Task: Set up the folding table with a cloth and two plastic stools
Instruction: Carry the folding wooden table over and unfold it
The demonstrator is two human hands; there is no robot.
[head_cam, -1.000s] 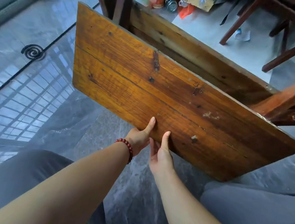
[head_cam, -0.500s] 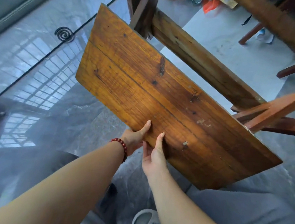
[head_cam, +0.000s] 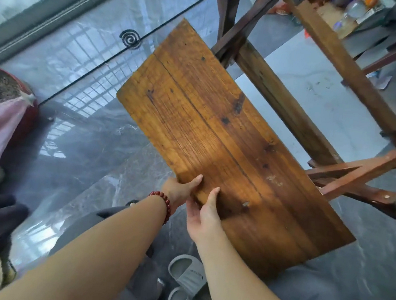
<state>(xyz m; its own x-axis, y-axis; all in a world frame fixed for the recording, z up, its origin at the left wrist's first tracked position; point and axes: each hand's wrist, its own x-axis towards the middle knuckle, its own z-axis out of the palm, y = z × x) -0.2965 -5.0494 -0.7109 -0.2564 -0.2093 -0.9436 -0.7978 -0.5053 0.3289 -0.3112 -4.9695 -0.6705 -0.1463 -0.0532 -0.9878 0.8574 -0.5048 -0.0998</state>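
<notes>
Tabletop point(head_cam: 218, 139) has rotated since a second ago, tilted above the floor point(head_cam: 94, 138); left hand point(head_cam: 178, 192) and right hand point(head_cam: 203, 212) grip its near edge, thumbs on top. Red basin point(head_cam: 29, 96), left, holds dark granules, possibly soil.

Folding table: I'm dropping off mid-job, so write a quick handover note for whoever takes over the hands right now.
Left hand: grips the near edge of the brown wooden tabletop, thumb on top.
Right hand: grips the same edge just beside it, thumb on top.
Table: the top is held tilted, not flat; the crossed reddish wooden legs are spread beyond it.
Done: table looks partly unfolded.
Left: level the top, lay the cloth, place two plastic stools. No stools in view.
</notes>
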